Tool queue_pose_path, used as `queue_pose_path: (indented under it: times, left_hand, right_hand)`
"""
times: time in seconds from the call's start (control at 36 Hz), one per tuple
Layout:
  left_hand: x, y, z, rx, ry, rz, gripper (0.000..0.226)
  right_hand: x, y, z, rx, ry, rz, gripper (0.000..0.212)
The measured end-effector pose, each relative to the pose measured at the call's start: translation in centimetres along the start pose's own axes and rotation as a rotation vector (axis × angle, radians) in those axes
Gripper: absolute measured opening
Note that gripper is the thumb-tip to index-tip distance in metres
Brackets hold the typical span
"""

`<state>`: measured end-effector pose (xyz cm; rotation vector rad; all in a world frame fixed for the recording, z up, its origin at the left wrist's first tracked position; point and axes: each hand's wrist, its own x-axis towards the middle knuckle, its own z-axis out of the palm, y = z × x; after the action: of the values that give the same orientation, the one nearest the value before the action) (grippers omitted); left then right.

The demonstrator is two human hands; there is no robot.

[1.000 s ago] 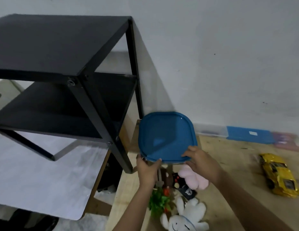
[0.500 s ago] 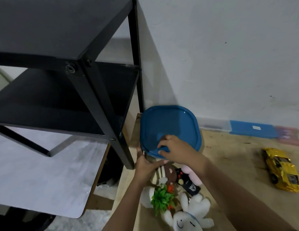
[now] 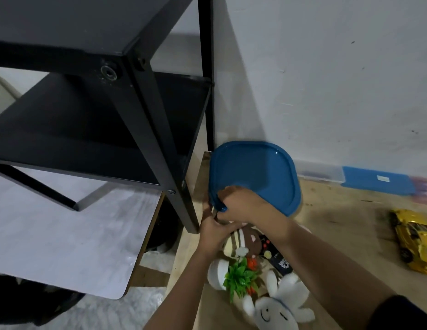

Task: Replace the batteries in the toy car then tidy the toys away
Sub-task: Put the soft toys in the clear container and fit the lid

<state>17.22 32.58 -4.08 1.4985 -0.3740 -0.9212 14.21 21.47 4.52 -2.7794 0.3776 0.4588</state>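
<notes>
A container with a blue square lid (image 3: 255, 170) stands at the table's back left corner against the wall. My right hand (image 3: 243, 206) grips the lid's near left corner, fingers curled over its rim. My left hand (image 3: 213, 231) holds the container's side just below that corner; the container body is mostly hidden. Soft toys lie in front: a brown striped plush (image 3: 243, 241), a green plastic plant (image 3: 241, 277) and a white plush (image 3: 276, 308). The yellow toy car (image 3: 415, 239) sits on the table at the right edge.
A black metal shelf unit (image 3: 145, 129) stands close on the left, its leg beside my left hand. A flat blue-lidded clear box (image 3: 374, 179) lies along the wall. A white tabletop (image 3: 64, 234) sits lower left. The wooden table (image 3: 338, 234) lies bare between toys and car.
My right hand slid from the lid's front right edge to its near left corner. My left hand dropped to the container's side. The view moved closer and downward.
</notes>
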Motion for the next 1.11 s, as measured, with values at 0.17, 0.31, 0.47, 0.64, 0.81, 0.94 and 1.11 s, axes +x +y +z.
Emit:
queue_pose_path:
  times: [0.17, 0.31, 0.47, 0.64, 0.81, 0.94, 1.11]
  left_hand:
    - [0.0, 0.1, 0.3, 0.018, 0.025, 0.027, 0.097]
    - [0.0, 0.1, 0.3, 0.033, 0.026, 0.054, 0.089]
    - [-0.2, 0.7, 0.3, -0.001, 0.012, 0.020, 0.084]
    - [-0.4, 1.7, 0.7, 0.091, 0.037, 0.035, 0.080]
    - [-0.2, 1.7, 0.7, 0.083, 0.078, 0.025, 0.078]
    - [-0.2, 1.7, 0.7, 0.119, 0.088, 0.016, 0.101]
    - [-0.2, 1.6, 1.2, 0.124, 0.111, 0.088, 0.104]
  right_hand:
    - [-0.5, 0.1, -1.1, 0.058, -0.014, -0.012, 0.023]
    - [-1.8, 0.1, -3.3, 0.144, 0.073, -0.017, 0.026]
    - [-4.7, -0.5, -6.0, 0.165, 0.243, 0.093, 0.018]
    - [-9.2, 0.3, -7.3, 0.301, 0.373, 0.206, 0.025]
    - [-14.4, 1.2, -8.1, 0.373, 0.487, 0.285, 0.023]
    - [-18.3, 3.7, -4.0, 0.337, 0.435, 0.472, 0.021]
    - [-20.9, 5.9, 4.0, 0.228, 0.273, 0.728, 0.015]
